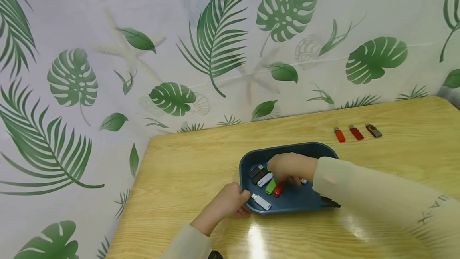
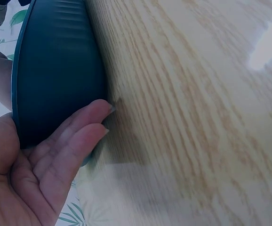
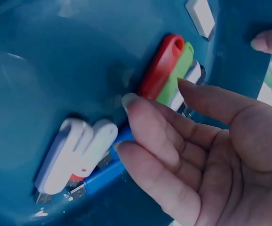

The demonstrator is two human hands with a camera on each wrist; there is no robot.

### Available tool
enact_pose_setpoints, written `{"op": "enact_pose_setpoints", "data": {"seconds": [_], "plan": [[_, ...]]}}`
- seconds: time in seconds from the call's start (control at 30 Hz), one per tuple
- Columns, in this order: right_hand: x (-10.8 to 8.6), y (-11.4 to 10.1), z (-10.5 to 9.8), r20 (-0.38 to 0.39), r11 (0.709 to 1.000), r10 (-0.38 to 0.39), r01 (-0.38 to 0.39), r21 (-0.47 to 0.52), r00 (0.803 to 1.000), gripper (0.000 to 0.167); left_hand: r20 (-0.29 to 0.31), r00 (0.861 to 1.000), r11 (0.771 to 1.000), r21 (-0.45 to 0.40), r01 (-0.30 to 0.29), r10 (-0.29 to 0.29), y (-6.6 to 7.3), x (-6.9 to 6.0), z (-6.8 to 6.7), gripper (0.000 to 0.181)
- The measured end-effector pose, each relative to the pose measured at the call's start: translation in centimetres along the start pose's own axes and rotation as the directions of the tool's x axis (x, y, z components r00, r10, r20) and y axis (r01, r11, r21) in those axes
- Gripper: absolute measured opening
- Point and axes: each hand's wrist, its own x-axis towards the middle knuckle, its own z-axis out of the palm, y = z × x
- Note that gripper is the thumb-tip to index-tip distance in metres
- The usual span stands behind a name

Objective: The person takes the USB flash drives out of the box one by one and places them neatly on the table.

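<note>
Your right hand (image 1: 292, 166) is down in the tray (image 1: 298, 203), its grip loosely spread, nothing visible between thumb and fingers. The red flash drive (image 1: 278, 190) lies in the tray just left of that grip and toward you, long axis slanting leftward and your way, beside a green flash drive (image 1: 270, 187). Your left hand (image 1: 231, 199), farther off, pinches the tray's corner.

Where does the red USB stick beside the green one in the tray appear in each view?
Head: the red USB stick is in the blue tray, just below the right hand.
Left wrist: not in this picture.
Right wrist: upper middle, above the fingertips.
Shared landmark: the blue tray, visible in all three.
</note>
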Motion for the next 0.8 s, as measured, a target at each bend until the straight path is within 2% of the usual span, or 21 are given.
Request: {"op": "enact_pose_setpoints", "data": {"seconds": [0.27,0.63,0.8], "plan": [[1.5,-0.1,0.9,0.004,0.999,0.043,-0.043,-0.025,0.999,0.026,-0.001,1.000,1.000,-0.018,0.012,-0.012,0.1,-0.2,-0.1,0.031],[0.2,-0.3,0.6,-0.038,0.999,0.015,-0.017,-0.051,0.999,0.013,0.010,1.000,1.000,0.018,0.019,-0.020,0.0,-0.1,-0.1,0.032],[0.1,0.1,0.8,-0.029,0.995,0.018,-0.021,-0.098,0.999,0.018,0.014,1.000,1.000,0.020,0.018,-0.018,-0.1,-0.1,-0.1,0.033]]}}
